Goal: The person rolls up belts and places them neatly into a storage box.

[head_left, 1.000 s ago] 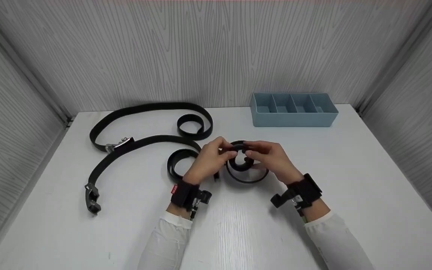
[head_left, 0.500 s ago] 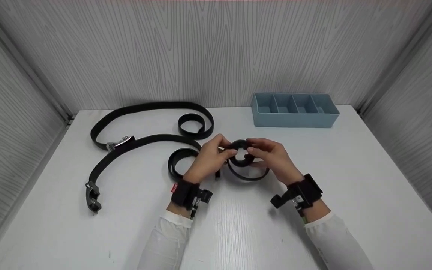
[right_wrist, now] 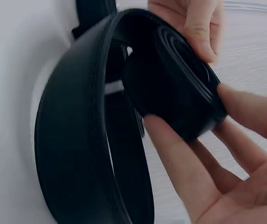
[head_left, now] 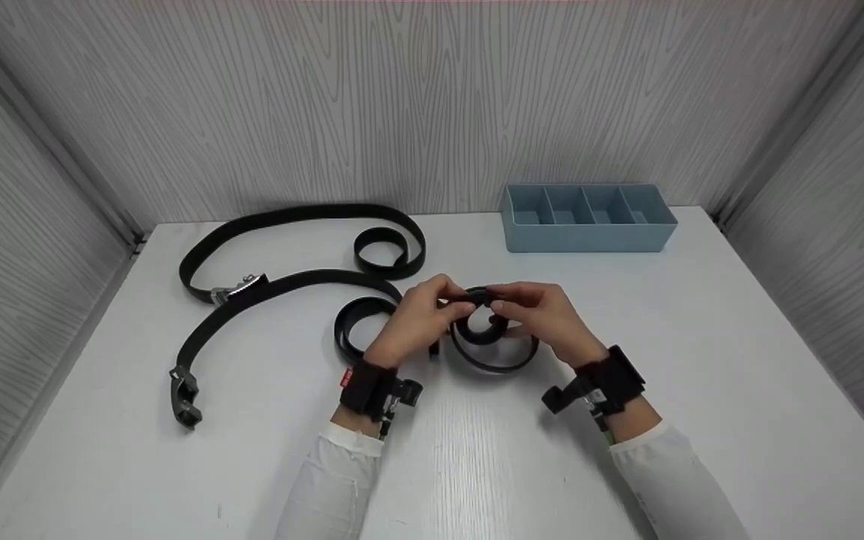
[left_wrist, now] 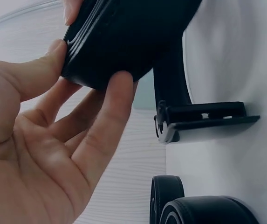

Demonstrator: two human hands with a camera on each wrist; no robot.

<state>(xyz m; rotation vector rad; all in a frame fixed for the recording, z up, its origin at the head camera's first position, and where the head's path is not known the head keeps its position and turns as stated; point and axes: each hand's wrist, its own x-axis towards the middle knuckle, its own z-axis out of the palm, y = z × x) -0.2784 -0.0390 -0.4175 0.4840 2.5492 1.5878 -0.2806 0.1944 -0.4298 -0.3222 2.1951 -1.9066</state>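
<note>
Between both hands a black belt (head_left: 481,334) is rolled into a small coil, with a looser loop hanging below. My left hand (head_left: 417,319) pinches the coil's left side; in the left wrist view the thumb and fingers of the left hand (left_wrist: 54,135) grip the layered coil (left_wrist: 119,42). On the other side my right hand (head_left: 552,319) pinches the coil. The right wrist view shows the right hand (right_wrist: 217,163) holding the layered roll (right_wrist: 180,88), with the wide loop (right_wrist: 72,126) curving beside it. A dark buckle (left_wrist: 208,116) stands near the table in the left wrist view.
A second black belt (head_left: 312,277) with a metal buckle (head_left: 186,397) lies left, partly behind the left hand. Farther back lies a third belt (head_left: 304,214), one end coiled. A blue tray (head_left: 589,238) with several compartments stands at the back right of the white table (head_left: 702,360).
The coil rose slightly and came back down between the hands, and its outer loop hangs a little lower. Both hands keep their grip; the other belts and the tray stay put.
</note>
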